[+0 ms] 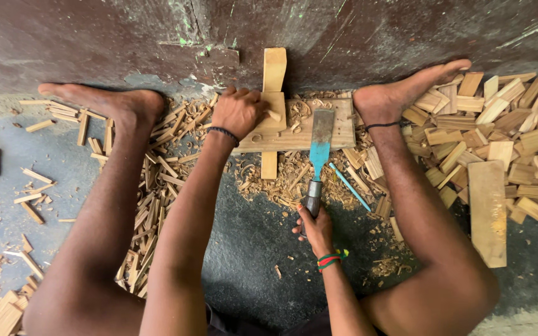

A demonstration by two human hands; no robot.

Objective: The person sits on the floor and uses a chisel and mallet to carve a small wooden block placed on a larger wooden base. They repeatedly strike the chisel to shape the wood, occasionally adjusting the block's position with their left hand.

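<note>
My left hand [238, 111] presses a small wooden piece [273, 112] onto a flat wooden board [341, 127] that lies against the wall. My right hand [316, 229] grips the handle of a wide chisel [319, 149] with a blue-painted blade. The chisel's edge rests on the board, just right of the small piece. A narrow upright slat [274, 67] leans against the wall behind the piece. My bare feet [400, 93] brace the board from both sides, legs spread wide.
Many cut wooden blocks [499, 130] are heaped at the right, with a longer plank [487, 211] among them. Thin offcuts [151, 199] and shavings litter the floor at the left and under the board. A blue pencil-like stick [350, 186] lies near the chisel.
</note>
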